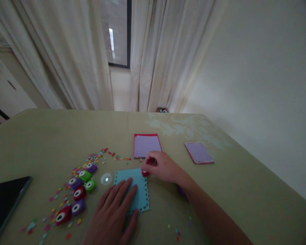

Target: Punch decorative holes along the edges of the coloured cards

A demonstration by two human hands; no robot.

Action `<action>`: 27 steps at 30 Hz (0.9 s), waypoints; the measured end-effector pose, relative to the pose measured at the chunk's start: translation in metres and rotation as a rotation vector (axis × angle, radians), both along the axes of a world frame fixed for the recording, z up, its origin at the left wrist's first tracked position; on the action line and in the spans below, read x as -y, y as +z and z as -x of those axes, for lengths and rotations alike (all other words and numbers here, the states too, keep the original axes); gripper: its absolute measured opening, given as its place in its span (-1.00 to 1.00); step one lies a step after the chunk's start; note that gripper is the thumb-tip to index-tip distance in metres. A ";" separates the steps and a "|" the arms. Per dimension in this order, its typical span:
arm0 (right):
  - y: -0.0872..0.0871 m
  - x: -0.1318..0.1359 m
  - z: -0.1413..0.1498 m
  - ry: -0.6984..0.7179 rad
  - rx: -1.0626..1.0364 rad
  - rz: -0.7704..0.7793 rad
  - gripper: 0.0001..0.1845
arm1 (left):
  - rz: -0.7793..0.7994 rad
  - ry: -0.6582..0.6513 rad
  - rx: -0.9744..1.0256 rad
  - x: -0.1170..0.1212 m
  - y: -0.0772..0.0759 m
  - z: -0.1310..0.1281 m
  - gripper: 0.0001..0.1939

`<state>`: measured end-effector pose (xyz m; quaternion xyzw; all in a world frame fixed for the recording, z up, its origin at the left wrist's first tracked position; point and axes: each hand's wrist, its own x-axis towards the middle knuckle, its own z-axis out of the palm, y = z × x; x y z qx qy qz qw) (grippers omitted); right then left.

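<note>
Blue card (142,193) is pressed flat, well inside the table's (66,136) right edge, under the spread left hand (112,211); red punch (145,173) is pinched at its border by the right hand (164,166); steady alignment seems needed.

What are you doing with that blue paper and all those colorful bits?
A person's left hand lies flat on the blue paper, while the right hand holds a little red punch at its top right corner. Small holes run down the paper's right side. More punches sit to the left, among scattered paper bits. Farther back are purple sheets, with more off to the right.
</note>
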<state>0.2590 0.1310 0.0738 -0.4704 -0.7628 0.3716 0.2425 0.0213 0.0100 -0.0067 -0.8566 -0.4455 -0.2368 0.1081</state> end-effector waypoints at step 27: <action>-0.021 0.014 0.051 -0.097 -0.283 0.048 -0.40 | 0.024 0.024 0.007 0.003 0.001 -0.003 -0.43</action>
